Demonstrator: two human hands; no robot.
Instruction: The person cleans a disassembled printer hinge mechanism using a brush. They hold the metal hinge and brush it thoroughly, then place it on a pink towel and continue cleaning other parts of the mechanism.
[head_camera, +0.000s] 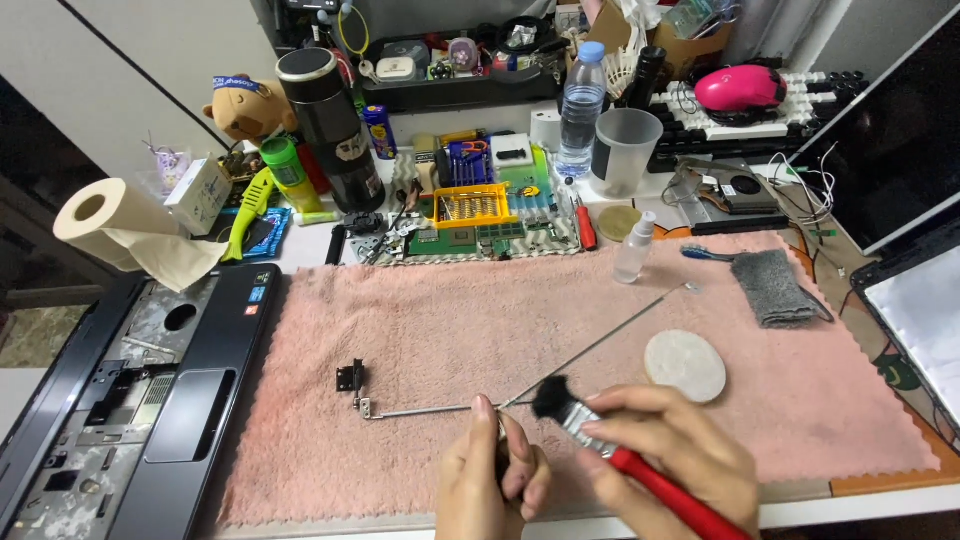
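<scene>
Hinge bracket (420, 407), lying on the pink towel (400, 320), is pinched by the left hand (495, 475) while the right hand (665, 445) grips a red-handled brush (600, 430), apparently mid-dusting; next calls for light strokes along the metal.

Single head view, looking steeply down, close over pink towel (600, 340), desk clutter beyond.

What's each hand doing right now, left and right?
Left hand: closed, pinching the thin metal hinge bracket.
Right hand: closed on the red-handled brush, bristles at the bracket.
</scene>
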